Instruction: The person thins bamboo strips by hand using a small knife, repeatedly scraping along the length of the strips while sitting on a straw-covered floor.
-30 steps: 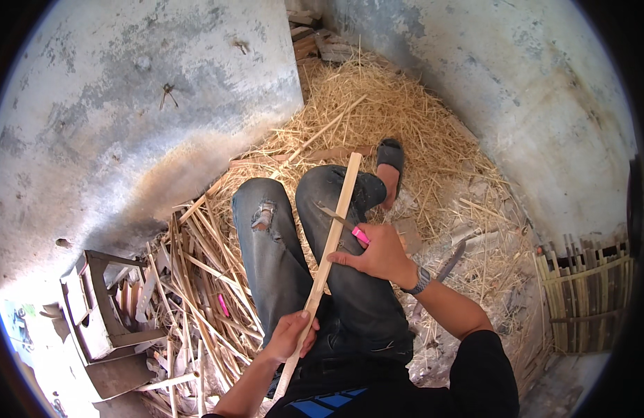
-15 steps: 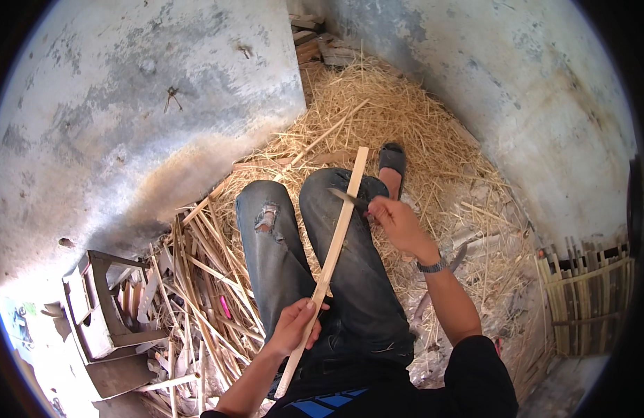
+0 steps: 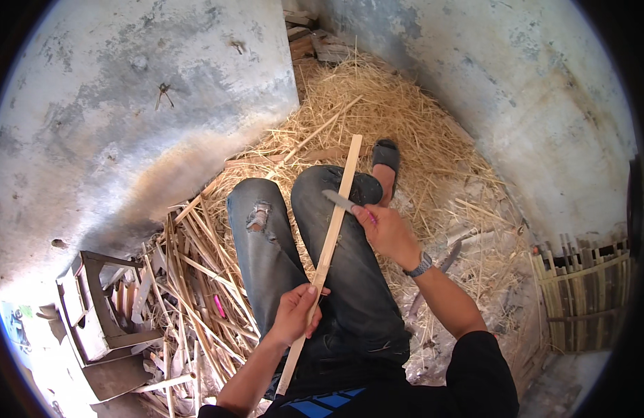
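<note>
A long, pale strip of split bamboo or wood point(image 3: 336, 226) slants across my lap, its far end beyond my right knee and its near end by my shirt. My left hand point(image 3: 298, 311) is wrapped round the strip's lower part. In my right hand point(image 3: 389, 237) is a knife point(image 3: 338, 200), gripped by a handle that shows a bit of pink. The blade lies across the strip's upper part, its flat side catching the light. Whether the edge cuts into the strip I cannot tell.
Straw-like shavings point(image 3: 378, 97) heap up ahead. Many loose strips point(image 3: 196, 279) lie at my left, with a pink object point(image 3: 219, 306) among them. Beside these stands a worn wooden frame point(image 3: 92, 306). A slatted basket point(image 3: 587, 299) leans at the right wall. A curved blade-like tool point(image 3: 449, 256) lies right of my leg.
The knife has turned so that more of its flat side and its pink handle show. My right hand has shifted slightly toward me along the strip. The whole view has moved a little.
</note>
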`<action>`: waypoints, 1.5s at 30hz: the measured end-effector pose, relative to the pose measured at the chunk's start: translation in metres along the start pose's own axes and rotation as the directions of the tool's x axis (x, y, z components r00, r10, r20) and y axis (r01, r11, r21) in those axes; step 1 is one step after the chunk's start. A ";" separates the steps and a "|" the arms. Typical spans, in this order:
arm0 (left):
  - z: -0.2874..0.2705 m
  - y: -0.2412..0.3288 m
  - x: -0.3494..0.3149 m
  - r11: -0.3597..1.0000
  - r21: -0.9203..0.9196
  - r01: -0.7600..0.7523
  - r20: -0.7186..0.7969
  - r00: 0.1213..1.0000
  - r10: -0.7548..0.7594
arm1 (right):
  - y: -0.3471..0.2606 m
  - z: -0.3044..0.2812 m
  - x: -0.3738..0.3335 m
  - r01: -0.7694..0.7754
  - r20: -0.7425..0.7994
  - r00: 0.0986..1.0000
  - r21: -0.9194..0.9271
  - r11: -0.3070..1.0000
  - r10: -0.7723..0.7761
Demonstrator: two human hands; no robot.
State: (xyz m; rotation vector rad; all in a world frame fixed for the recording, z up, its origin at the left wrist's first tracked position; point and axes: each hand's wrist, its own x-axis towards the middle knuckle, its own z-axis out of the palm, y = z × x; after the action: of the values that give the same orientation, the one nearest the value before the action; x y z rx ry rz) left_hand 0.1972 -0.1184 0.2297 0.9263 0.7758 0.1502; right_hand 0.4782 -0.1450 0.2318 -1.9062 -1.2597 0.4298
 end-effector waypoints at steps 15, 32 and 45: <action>-0.002 0.005 0.017 0.869 -0.468 0.159 0.228 0.972 -0.055 | -0.028 -0.023 -0.013 -0.059 0.106 0.993 0.155 0.986 0.043; -0.006 -0.021 0.025 0.337 -0.848 0.410 0.486 0.855 0.183 | -0.004 0.021 0.004 0.049 -0.051 0.998 0.001 0.999 -0.049; -0.003 -0.009 0.021 0.302 -0.822 0.483 0.544 0.822 0.169 | -0.011 -0.007 -0.022 -0.166 0.250 0.965 0.340 0.926 0.081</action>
State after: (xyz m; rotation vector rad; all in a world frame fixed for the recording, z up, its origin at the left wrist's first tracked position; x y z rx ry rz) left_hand 0.2085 -0.1127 0.2108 -0.3340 0.1010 0.1176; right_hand 0.4664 -0.1654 0.2415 -1.6592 -1.1154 0.9093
